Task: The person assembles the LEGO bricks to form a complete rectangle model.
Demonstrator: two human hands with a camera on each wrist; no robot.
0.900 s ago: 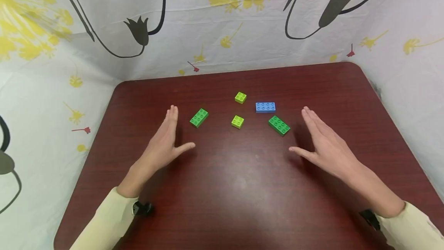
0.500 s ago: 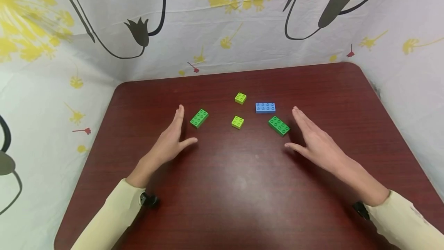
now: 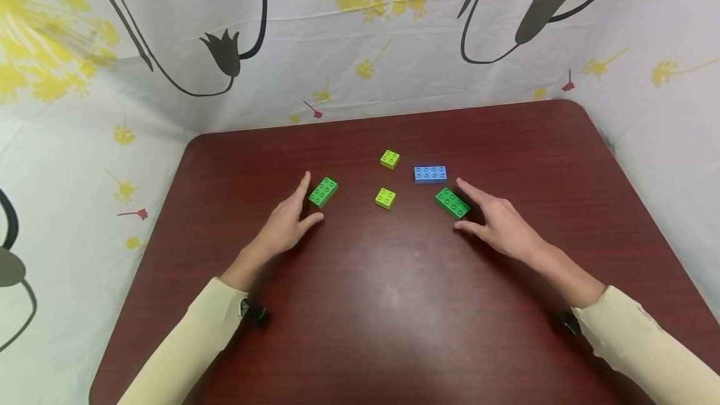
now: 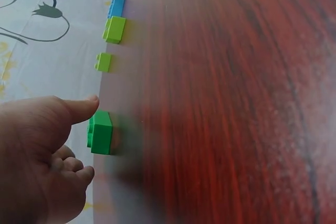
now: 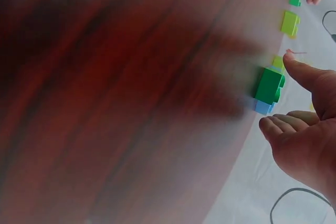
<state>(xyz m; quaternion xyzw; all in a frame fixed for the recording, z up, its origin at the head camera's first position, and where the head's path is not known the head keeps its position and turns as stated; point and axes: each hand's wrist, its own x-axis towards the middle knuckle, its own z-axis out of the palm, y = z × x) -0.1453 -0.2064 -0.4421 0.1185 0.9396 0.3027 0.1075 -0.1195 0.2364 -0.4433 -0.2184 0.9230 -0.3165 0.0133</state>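
Note:
My left hand (image 3: 284,224) is beside a green toy brick (image 3: 323,192), thumb and fingers spread around its near left side. In the left wrist view that green brick (image 4: 101,134) sits just past the thumb and fingers, which hold nothing. On the other side my right hand (image 3: 503,224) reaches toward a darker green brick (image 3: 452,204), index finger at its right side and thumb at its near end. The right wrist view shows this dark green brick (image 5: 269,85) between thumb and fingers, with a gap to the fingers.
Between the hands lie two small lime bricks (image 3: 385,198), one behind the other. A blue brick (image 3: 430,174) is just behind the dark green one. Everything rests on a dark red-brown table (image 3: 360,330); a patterned white cloth (image 3: 349,67) hangs behind its far edge.
Both hands have moved inward, the left one rightward to the green brick and the right one leftward to the dark green brick. The bricks have stayed in place.

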